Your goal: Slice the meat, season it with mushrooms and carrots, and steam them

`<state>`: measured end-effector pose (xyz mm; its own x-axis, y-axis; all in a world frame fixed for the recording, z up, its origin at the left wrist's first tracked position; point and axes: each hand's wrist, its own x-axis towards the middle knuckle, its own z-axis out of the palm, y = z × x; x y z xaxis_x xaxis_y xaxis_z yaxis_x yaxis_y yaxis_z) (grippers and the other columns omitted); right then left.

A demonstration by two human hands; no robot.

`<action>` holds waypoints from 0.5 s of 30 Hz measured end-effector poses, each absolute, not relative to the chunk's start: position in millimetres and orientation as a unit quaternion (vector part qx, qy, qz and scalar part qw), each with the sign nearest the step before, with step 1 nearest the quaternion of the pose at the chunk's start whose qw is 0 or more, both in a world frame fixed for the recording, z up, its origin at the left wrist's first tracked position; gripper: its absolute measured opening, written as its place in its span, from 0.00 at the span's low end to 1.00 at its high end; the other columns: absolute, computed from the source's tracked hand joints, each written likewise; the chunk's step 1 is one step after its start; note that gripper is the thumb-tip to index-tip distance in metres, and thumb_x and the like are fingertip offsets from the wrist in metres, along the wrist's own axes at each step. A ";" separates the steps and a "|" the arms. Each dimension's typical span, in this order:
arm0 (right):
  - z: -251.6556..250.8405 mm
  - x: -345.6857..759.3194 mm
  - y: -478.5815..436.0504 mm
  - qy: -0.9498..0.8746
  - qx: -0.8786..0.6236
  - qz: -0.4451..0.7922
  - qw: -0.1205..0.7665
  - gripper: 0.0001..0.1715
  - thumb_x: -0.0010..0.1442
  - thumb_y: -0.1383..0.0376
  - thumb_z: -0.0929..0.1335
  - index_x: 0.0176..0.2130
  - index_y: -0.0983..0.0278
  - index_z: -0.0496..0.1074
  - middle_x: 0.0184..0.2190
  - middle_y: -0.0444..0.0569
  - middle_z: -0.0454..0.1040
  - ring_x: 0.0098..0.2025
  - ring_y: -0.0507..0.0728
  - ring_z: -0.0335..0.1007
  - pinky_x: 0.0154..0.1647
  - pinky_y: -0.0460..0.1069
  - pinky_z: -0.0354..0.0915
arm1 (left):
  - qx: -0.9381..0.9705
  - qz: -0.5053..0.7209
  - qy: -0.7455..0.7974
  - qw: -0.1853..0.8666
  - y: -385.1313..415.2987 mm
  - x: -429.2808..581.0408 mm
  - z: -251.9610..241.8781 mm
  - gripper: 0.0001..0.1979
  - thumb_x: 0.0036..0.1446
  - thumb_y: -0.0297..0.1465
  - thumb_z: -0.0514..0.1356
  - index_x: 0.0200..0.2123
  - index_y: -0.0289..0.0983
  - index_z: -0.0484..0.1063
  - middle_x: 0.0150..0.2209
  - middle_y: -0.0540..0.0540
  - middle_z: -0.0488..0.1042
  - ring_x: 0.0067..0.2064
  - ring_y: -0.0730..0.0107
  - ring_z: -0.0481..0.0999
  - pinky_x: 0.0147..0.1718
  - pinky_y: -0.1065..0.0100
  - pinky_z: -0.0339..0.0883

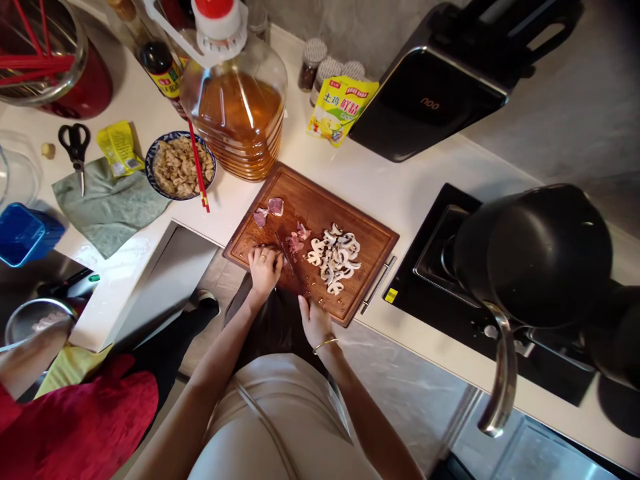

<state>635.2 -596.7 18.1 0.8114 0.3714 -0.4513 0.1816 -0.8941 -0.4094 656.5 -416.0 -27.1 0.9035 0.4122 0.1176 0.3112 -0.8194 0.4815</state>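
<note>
Meat [275, 207] near jug [274, 70] of amber liquid [237, 110]

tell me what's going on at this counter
The person's right hand holds a knife over a wooden board, the left hand curled on the board beside the blade; anything under it is hidden. Cut meat lies near the knife, sliced mushrooms to the right. Another person in red is at far left.
</note>
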 end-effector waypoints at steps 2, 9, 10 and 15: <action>20.8 633.5 -601.2 -0.154 -0.934 0.269 0.176 0.31 0.69 0.53 0.51 0.40 0.67 0.74 0.31 0.56 0.77 0.35 0.60 0.74 0.32 0.49 0.64 | 0.949 0.102 0.196 0.223 -417.1 657.7 -27.6 0.09 0.62 0.34 0.53 0.35 0.39 0.71 0.40 0.41 0.75 0.45 0.56 0.68 0.52 0.52 0.55; 23.6 642.1 -582.9 -0.127 -0.931 0.316 0.127 0.30 0.68 0.53 0.53 0.40 0.68 0.74 0.33 0.60 0.78 0.34 0.61 0.76 0.33 0.50 0.65 | 0.956 0.078 0.191 0.209 -418.6 657.3 -29.0 0.09 0.62 0.33 0.53 0.31 0.39 0.70 0.36 0.42 0.75 0.43 0.55 0.68 0.51 0.51 0.54; 21.3 645.4 -575.7 -0.121 -0.933 0.314 0.125 0.30 0.68 0.53 0.53 0.41 0.69 0.74 0.33 0.60 0.78 0.34 0.61 0.76 0.34 0.50 0.65 | 0.956 0.074 0.192 0.208 -418.7 656.8 -28.9 0.09 0.61 0.33 0.53 0.30 0.39 0.69 0.35 0.42 0.74 0.43 0.54 0.68 0.51 0.50 0.53; 4.2 658.1 -553.7 -0.136 -0.942 0.255 0.172 0.30 0.69 0.54 0.53 0.45 0.70 0.74 0.35 0.60 0.78 0.39 0.60 0.75 0.42 0.50 0.66 | 0.961 0.069 0.181 0.198 -419.5 655.0 -28.0 0.10 0.61 0.34 0.53 0.30 0.39 0.70 0.35 0.42 0.74 0.43 0.54 0.68 0.51 0.50 0.53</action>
<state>658.1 -553.7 4.2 0.8329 0.3433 -0.4341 0.1676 -0.9040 -0.3934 655.0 -419.5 -28.0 0.9251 0.3747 0.0617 0.3199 -0.8564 0.4052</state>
